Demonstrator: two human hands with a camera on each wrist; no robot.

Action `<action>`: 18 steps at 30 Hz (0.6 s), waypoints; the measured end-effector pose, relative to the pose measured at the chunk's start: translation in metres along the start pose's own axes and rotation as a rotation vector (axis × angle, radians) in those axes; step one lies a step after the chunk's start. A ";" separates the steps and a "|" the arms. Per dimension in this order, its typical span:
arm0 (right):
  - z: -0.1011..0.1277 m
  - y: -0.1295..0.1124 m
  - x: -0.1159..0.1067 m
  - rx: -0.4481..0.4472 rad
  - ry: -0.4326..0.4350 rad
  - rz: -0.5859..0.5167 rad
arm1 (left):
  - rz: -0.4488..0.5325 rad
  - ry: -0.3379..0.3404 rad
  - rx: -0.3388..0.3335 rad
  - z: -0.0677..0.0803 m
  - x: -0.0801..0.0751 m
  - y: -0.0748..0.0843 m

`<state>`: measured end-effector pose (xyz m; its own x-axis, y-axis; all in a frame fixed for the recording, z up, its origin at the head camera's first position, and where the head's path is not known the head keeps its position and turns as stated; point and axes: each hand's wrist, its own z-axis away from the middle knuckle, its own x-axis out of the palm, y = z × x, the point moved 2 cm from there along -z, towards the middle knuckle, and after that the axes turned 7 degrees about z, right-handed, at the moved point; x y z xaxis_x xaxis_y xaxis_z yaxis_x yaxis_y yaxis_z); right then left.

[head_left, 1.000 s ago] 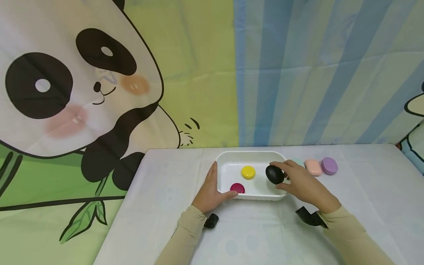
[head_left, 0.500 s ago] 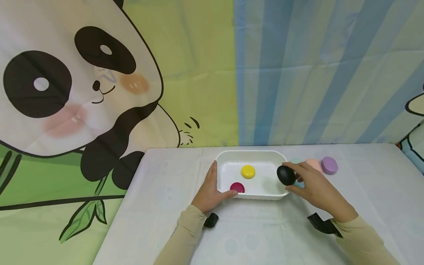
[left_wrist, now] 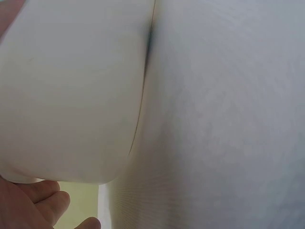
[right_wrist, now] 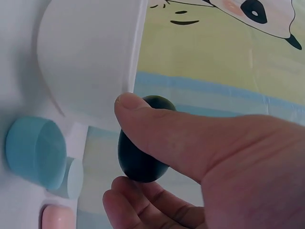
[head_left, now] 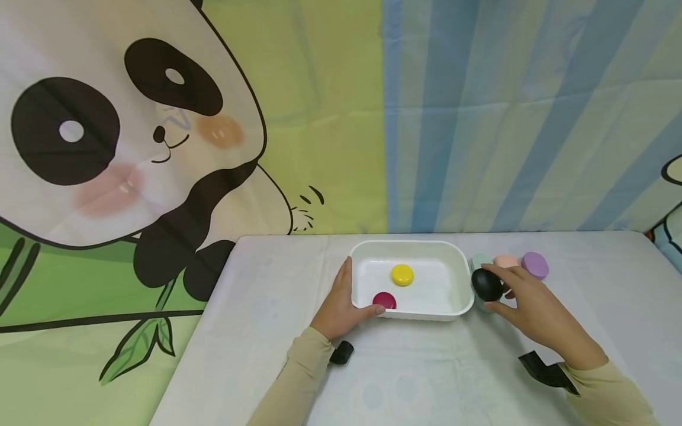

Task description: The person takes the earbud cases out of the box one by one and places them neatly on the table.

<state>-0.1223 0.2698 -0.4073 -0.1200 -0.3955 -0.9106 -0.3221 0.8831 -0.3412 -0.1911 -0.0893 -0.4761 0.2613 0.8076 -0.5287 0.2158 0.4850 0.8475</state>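
Observation:
A smooth black egg-shaped piece (head_left: pixel 487 284) is pinched between the thumb and fingertips of my right hand (head_left: pixel 538 310), just right of the white tray (head_left: pixel 465 278). In the right wrist view my thumb crosses the front of the black egg-shaped piece (right_wrist: pixel 140 155), and fingertips meet it from below. My left hand (head_left: pixel 338 310) holds the tray's near left corner, thumb over the front rim and fingers along the left side. Inside the tray lie a yellow round piece (head_left: pixel 402 275) and a crimson round piece (head_left: pixel 385 300) near the front wall.
Right of the tray stand a purple round block (head_left: pixel 535 265), a peach block (head_left: pixel 505 261) and a mint block (head_left: pixel 481 260). A light blue block (right_wrist: pixel 35 152) is partly hidden behind my right hand in the head view. A panda-printed cloth (head_left: pixel 319 118) hangs behind the table.
My right hand has carried the black egg-shaped piece rightward, from over the tray to just outside its right end. The left hand has stayed at the tray.

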 end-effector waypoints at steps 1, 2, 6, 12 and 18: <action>0.001 0.002 0.000 0.003 0.005 0.007 | 0.001 0.000 0.002 0.000 0.000 0.000; 0.002 0.003 0.000 0.002 0.010 0.016 | 0.001 0.001 0.003 0.000 0.000 0.000; 0.007 0.010 0.002 -0.003 0.036 0.051 | -0.003 0.001 0.011 0.000 0.000 0.001; 0.014 0.019 0.006 0.054 -0.017 0.047 | -0.009 0.001 0.013 0.000 0.000 0.002; 0.019 0.028 0.009 0.109 -0.059 0.043 | -0.026 0.005 0.029 0.000 0.000 0.002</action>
<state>-0.1147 0.2961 -0.4294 -0.0748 -0.3440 -0.9360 -0.2130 0.9225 -0.3220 -0.1905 -0.0886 -0.4748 0.2508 0.7963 -0.5504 0.2493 0.4963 0.8316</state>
